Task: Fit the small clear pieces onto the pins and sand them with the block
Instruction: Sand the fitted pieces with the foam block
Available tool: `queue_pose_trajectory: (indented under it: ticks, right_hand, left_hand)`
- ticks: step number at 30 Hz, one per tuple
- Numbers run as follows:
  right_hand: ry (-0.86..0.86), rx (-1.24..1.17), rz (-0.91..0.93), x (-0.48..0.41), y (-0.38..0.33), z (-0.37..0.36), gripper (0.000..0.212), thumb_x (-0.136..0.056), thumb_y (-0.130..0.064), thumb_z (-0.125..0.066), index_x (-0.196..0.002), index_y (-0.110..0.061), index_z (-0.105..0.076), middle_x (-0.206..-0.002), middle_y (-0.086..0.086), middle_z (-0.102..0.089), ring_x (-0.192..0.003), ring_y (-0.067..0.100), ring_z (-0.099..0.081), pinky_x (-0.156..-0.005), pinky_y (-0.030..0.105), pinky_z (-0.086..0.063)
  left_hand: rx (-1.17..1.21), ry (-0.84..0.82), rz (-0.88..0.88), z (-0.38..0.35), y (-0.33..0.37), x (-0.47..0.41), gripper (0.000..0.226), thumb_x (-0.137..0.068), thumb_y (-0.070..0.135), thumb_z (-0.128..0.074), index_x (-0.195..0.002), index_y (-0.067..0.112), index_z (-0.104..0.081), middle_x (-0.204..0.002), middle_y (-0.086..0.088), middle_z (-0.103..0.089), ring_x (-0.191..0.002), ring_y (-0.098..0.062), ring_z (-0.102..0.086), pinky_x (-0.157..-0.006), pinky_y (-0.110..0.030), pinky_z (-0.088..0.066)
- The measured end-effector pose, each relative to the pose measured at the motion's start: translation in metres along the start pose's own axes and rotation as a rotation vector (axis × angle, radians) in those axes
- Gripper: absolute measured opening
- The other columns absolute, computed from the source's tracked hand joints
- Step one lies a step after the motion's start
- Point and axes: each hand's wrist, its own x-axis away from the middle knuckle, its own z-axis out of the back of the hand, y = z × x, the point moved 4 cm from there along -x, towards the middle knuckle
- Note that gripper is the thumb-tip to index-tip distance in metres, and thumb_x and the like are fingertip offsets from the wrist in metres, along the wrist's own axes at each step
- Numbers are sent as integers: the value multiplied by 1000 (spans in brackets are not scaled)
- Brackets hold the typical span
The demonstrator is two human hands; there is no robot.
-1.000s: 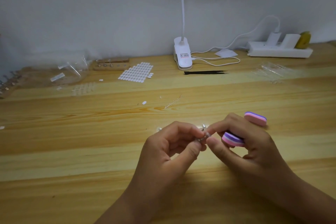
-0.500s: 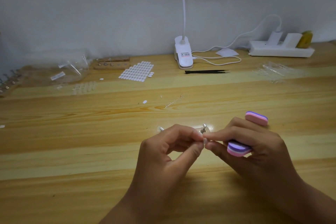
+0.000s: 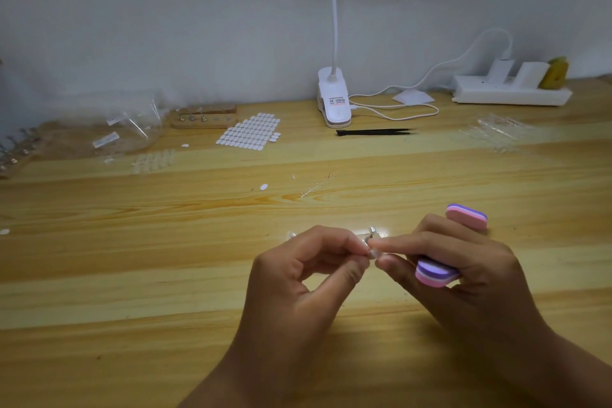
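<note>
My left hand pinches a small metal pin between thumb and forefinger, just above the wooden table. My right hand meets it fingertip to fingertip, thumb and forefinger on a tiny clear piece at the pin's end. The same hand's other fingers clamp a pink and purple sanding block, whose far end sticks out behind the hand. Another pin stands on the table right behind my fingertips.
At the back are a white clip lamp, black tweezers, a sheet of white oval stickers, a wooden pin holder, clear bags and a power strip. Clear pieces lie at the right.
My right hand slid slightly right and down with the block. The fingertips of both hands stayed together at the pin.
</note>
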Motion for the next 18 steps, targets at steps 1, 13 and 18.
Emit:
queue_pose_trajectory:
  ticks: [1, 13, 18]
  right_hand:
    - [-1, 7, -1, 0, 0, 0, 17, -86, -23, -68, -100, -16, -75, -78, -5, -64, -72, 6, -58, -65, 14, -45]
    - [-10, -23, -17, 0, -3, 0, 18, -86, -24, -67, -101, -16, -73, -81, -8, -66, -75, 4, -61, -66, 13, -47]
    - [-14, -1, -9, 0, -2, -1, 19, -86, -23, -68, -99, -12, -76, -80, -7, -66, -74, 4, -60, -67, 11, -45]
  left_hand:
    - [1, 3, -3, 0, 0, 0, 15, -80, 9, -73, -87, 23, -73, -83, 7, -75, -79, -11, -72, -72, -20, -55]
    - [8, 20, -22, 1, 5, 1, 17, -78, 7, -75, -83, 23, -73, -81, 9, -74, -75, -8, -71, -70, -16, -53]
    - [-20, 26, -45, 1, 6, 0, 17, -77, 7, -75, -82, 23, -74, -80, 10, -74, -74, -7, -71, -69, -15, -53]
